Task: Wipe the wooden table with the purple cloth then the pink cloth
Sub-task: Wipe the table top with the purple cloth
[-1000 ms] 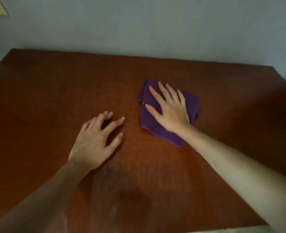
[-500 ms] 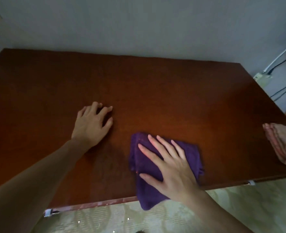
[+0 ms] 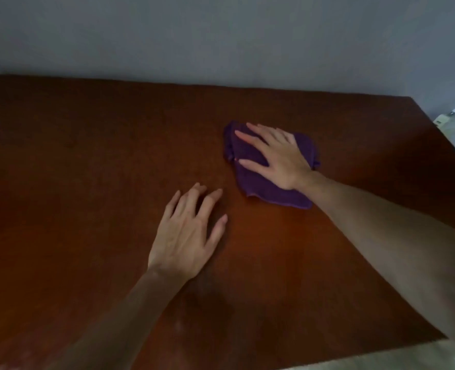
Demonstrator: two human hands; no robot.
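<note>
On the right half of the bench (image 3: 87, 161), toward the back, you are pressing your right hand (image 3: 277, 158) flat on the purple cloth (image 3: 250, 180), fingers straight and spread, thumb lying across its left part. That cloth is lying crumpled, with its near edge sticking out below your wrist and its left edge bunching up past your fingertips. It is sitting well short of the bench's back edge, where the bench is meeting the grey wall (image 3: 221, 36), and well apart from the right edge too. Near the middle of the bench you are resting your left hand (image 3: 186, 236) on the bare wood, holding nothing, fingers loosely bent with the tips touching the surface; it is lying just to the near left of the cloth, not touching it. Wide bare wood is stretching away on your left, running off the frame. Along the near right, the front edge is showing, with pale floor (image 3: 381, 359) below it. Beyond the far right corner, a white socket with cables (image 3: 453, 117) is sitting by the wall.
</note>
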